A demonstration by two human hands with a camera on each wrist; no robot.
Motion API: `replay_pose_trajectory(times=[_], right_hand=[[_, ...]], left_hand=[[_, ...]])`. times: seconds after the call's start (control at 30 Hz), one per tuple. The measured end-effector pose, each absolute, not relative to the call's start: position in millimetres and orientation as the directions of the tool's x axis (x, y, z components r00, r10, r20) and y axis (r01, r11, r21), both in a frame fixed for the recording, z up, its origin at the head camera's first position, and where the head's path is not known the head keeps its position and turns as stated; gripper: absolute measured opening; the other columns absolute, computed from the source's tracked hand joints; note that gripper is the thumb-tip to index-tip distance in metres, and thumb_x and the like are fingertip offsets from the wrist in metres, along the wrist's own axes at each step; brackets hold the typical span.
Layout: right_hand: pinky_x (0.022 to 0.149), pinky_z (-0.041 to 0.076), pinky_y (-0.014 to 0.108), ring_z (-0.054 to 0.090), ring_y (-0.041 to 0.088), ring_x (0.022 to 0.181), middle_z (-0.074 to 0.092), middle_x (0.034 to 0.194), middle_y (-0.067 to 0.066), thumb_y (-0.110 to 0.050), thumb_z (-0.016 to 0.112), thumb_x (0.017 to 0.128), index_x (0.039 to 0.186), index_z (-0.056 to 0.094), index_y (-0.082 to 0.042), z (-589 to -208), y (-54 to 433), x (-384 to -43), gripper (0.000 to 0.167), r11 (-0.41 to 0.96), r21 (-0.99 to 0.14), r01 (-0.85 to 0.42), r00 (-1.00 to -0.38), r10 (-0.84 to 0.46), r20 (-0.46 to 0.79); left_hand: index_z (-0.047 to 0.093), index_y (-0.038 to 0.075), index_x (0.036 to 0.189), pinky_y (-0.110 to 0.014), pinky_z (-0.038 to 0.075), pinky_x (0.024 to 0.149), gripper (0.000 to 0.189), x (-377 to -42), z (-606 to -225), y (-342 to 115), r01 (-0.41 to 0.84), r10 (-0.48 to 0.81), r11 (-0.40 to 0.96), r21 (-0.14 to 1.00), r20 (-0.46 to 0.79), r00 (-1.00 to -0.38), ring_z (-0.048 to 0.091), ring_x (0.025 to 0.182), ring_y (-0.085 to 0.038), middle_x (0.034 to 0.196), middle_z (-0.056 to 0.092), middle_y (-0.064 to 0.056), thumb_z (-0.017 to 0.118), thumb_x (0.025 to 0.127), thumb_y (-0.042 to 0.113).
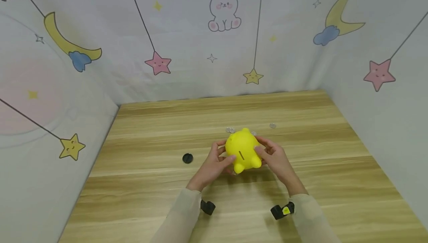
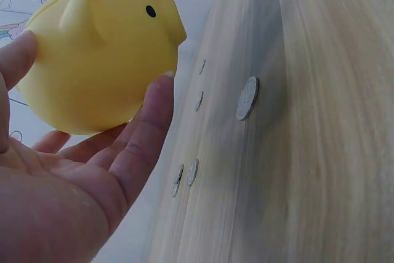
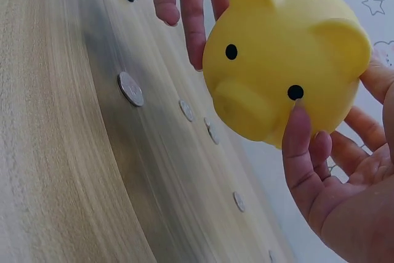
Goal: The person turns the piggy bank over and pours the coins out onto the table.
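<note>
A yellow piggy bank (image 1: pixel 245 142) is held off the table between both hands. My left hand (image 1: pixel 214 163) grips one side of it, thumb near the coin slot (image 1: pixel 241 155). On the other side my right hand (image 1: pixel 275 158) holds it, thumb by an ear and a fingertip at one black eye (image 3: pixel 295 92). The snout (image 3: pixel 237 103) faces toward my body and down. Below it, a silver coin (image 2: pixel 248 98) lies flat on the table, nearly hidden in the head view. Beyond the piggy bank are more coins (image 1: pixel 231 130), two of them close together.
A round black plug (image 1: pixel 187 158) lies on the wooden table (image 1: pixel 140 183) left of my left hand. One coin (image 1: pixel 272 125) sits apart at the back right. Printed cloth walls (image 1: pixel 187 31) stand along the back and both sides.
</note>
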State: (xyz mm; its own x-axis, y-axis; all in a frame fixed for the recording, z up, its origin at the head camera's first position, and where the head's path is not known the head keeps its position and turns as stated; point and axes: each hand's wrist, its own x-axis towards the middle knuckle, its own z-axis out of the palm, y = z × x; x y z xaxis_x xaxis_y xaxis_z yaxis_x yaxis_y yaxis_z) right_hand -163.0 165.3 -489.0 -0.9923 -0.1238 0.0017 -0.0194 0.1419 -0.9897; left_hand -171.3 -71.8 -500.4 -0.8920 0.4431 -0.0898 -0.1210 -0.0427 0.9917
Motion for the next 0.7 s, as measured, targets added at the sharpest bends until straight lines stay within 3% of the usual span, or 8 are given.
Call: replay_pose_trajectory(times=[0.2,0.3,0.43,0.5,0.57,0.63,0.7], right_hand=[[0.066,0.058,0.037,0.063,0.019,0.080,0.050,0.140,0.019,-0.027,0.059,0.102,0.144,0.048,-0.003,-491,164,-163,0.049,0.103,-0.995,0.005,-0.992,-0.127,-0.018],[0.061,0.057,0.037,0.061,0.019,0.073,0.054,0.129,0.020,-0.034,0.055,0.103,0.145,0.045,-0.003,-493,163,-163,0.053,0.061,-0.995,0.076,-0.988,-0.130,-0.083],[0.051,0.050,0.026,0.051,0.015,0.063,0.057,0.107,0.015,-0.049,0.049,0.103,0.145,0.044,-0.003,-492,162,-162,0.062,0.055,-0.977,0.205,-0.966,-0.149,-0.211],[0.046,0.044,0.022,0.046,0.013,0.056,0.056,0.090,0.010,-0.057,0.043,0.101,0.138,0.049,-0.002,-490,162,-161,0.066,0.099,-0.955,0.280,-0.941,-0.170,-0.294],[0.042,0.037,0.019,0.041,0.009,0.049,0.056,0.075,0.006,-0.066,0.037,0.099,0.126,0.054,-0.002,-489,161,-160,0.071,0.142,-0.921,0.364,-0.898,-0.209,-0.387],[0.040,0.031,0.017,0.036,0.006,0.043,0.053,0.062,0.003,-0.073,0.032,0.096,0.107,0.060,-0.002,-489,160,-160,0.077,0.176,-0.886,0.430,-0.853,-0.241,-0.462],[0.039,0.029,0.016,0.033,0.005,0.040,0.051,0.054,0.001,-0.077,0.028,0.094,0.089,0.061,-0.004,-491,159,-160,0.080,0.198,-0.860,0.470,-0.819,-0.266,-0.509]], left_hand=[[0.030,0.021,0.145,-0.056,0.054,0.080,0.059,-172,-502,-73,-0.097,0.438,-0.011,0.995,-0.082,-0.895,0.062,0.102,-0.028,0.144,0.044,-0.016,0.064,0.099,0.031],[0.032,0.021,0.148,-0.054,0.056,0.077,0.057,-173,-505,-76,-0.085,0.441,-0.008,0.996,-0.073,-0.894,0.063,0.099,-0.030,0.136,0.046,-0.020,0.061,0.100,0.033],[0.035,0.019,0.150,-0.049,0.058,0.071,0.056,-173,-507,-77,-0.118,0.439,0.011,0.993,-0.111,-0.892,0.064,0.083,-0.031,0.121,0.048,-0.019,0.058,0.102,0.038],[0.046,0.014,0.139,-0.042,0.058,0.064,0.051,-172,-506,-75,-0.149,0.420,0.079,0.986,-0.169,-0.892,0.061,0.069,-0.027,0.105,0.055,-0.016,0.051,0.102,0.048],[0.059,0.008,0.116,-0.036,0.056,0.055,0.058,-171,-504,-72,-0.206,0.387,0.165,0.965,-0.256,-0.886,0.056,0.056,-0.022,0.083,0.058,-0.012,0.041,0.101,0.061],[0.061,0.007,0.086,-0.030,0.052,0.048,0.071,-170,-502,-68,-0.268,0.344,0.244,0.932,-0.342,-0.875,0.048,0.047,-0.016,0.062,0.054,-0.007,0.031,0.098,0.070],[0.057,0.009,0.067,-0.028,0.049,0.045,0.079,-170,-501,-64,-0.323,0.311,0.287,0.902,-0.407,-0.859,0.044,0.042,-0.014,0.051,0.049,-0.003,0.025,0.095,0.075]])
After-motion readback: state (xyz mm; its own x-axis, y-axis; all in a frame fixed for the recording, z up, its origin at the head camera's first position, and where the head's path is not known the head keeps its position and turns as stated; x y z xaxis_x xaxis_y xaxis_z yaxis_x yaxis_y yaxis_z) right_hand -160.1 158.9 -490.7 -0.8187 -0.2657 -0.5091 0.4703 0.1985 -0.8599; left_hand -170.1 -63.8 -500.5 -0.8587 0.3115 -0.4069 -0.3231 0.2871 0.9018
